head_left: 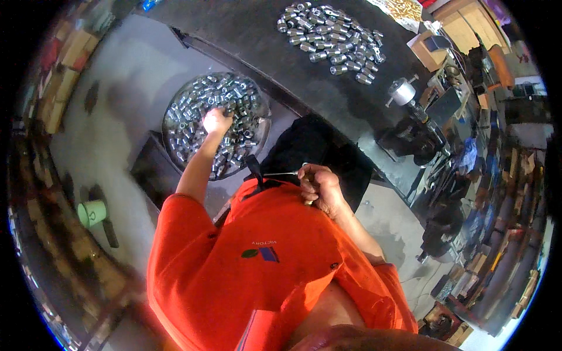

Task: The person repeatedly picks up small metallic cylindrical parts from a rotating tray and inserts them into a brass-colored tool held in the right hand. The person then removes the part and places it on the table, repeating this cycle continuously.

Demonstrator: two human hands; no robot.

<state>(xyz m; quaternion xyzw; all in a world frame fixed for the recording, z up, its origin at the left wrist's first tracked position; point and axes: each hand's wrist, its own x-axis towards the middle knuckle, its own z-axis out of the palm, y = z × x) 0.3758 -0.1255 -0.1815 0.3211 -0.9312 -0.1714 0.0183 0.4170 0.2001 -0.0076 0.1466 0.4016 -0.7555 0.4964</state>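
My left hand (pixel 217 121) reaches down into a round metal basin (pixel 266 130) full of shiny short metal fittings (pixel 190 108). Its fingers are closed at the heap, around what looks like one darker metal fitting (pixel 228 114); the fingertips are partly hidden. In front of my body, my right hand (pixel 321 186) is curled around a tool with a thin metal shaft (pixel 280 174). The shaft points left toward a black strap (pixel 256 169). The tool's handle is mostly covered by my fingers, so its exact kind does not show.
A dark workbench (pixel 246 35) runs diagonally beyond the basin, with a pile of hex fittings (pixel 331 38) on it. A clamp-like device with a silver cylinder (pixel 402 92) stands on the bench at right. Brass parts (pixel 404 9) lie farther back. A pale green mug (pixel 92 213) is at left.
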